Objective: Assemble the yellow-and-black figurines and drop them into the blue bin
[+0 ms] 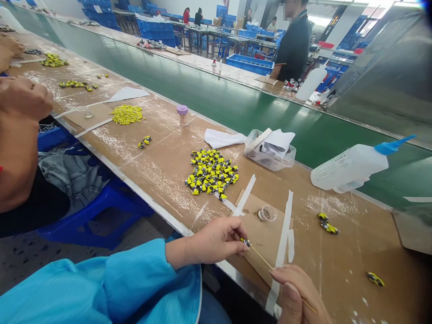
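My left hand [219,240] pinches a small yellow-and-black piece [246,242] between thumb and fingers above the table's near edge. A thin wooden stick [261,255] is held in my right hand [299,292], its tip at the small piece. Beyond my hands, a small clear plastic cup [267,213] sits on a cardboard sheet [259,234] fixed with white tape. A heap of similar yellow-and-black pieces [212,173] lies further off to the left. To the right are a few more pieces [328,224] and a single one [375,279].
A white squeeze bottle with a blue nozzle [351,166] leans by the green conveyor belt [202,105]. Near it stands a clear tub [270,155] holding papers. A purple-lidded jar [182,115] and a yellow pile [127,114] are further left. A co-worker's arm [20,135] is at left.
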`<state>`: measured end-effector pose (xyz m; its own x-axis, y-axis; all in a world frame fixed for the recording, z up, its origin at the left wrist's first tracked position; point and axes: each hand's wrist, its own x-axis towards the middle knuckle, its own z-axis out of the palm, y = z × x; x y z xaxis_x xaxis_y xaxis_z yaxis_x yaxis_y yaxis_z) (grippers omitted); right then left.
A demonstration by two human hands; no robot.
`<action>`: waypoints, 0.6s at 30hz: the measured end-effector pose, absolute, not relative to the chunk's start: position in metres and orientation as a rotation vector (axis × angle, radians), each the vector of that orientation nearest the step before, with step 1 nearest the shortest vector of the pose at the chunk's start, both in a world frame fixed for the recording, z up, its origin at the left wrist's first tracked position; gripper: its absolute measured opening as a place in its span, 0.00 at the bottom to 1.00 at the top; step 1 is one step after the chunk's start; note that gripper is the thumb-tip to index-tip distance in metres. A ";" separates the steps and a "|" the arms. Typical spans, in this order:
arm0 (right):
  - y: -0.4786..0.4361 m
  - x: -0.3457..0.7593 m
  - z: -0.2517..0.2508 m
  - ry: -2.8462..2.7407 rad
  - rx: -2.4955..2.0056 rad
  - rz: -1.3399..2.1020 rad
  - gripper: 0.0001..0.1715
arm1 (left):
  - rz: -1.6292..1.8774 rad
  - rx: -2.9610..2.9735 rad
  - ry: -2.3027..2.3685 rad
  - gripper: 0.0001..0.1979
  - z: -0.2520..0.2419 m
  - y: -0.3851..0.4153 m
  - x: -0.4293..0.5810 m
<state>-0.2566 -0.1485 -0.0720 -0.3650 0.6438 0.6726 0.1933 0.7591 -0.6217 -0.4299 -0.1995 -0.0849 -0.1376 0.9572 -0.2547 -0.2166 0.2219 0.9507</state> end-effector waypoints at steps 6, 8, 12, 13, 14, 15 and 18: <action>-0.149 -0.256 -0.074 -1.900 -0.683 0.550 0.11 | 1.231 0.808 1.300 0.10 -0.084 -0.200 -0.430; -0.150 -0.257 -0.072 -1.892 -0.688 0.555 0.11 | 1.233 0.807 1.298 0.10 -0.083 -0.200 -0.430; -0.153 -0.260 -0.068 -1.857 -0.757 0.557 0.11 | 1.231 0.821 1.303 0.10 -0.083 -0.201 -0.430; -0.154 -0.260 -0.068 -1.848 -0.767 0.559 0.11 | 1.231 0.817 1.301 0.10 -0.084 -0.201 -0.430; -0.154 -0.260 -0.068 -1.847 -0.776 0.565 0.11 | 1.234 0.807 1.297 0.10 -0.084 -0.201 -0.429; -0.154 -0.260 -0.068 -1.853 -0.778 0.573 0.11 | 1.237 0.794 1.289 0.10 -0.085 -0.201 -0.429; -0.155 -0.260 -0.067 -1.861 -0.797 0.588 0.11 | 1.246 0.757 1.263 0.10 -0.086 -0.201 -0.428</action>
<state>-0.2596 -0.1550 -0.0668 -0.2961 0.7443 0.5986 0.2650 0.6662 -0.6972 -0.4281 -0.2009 -0.0860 -0.1428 0.9520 -0.2707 -0.2578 0.2283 0.9388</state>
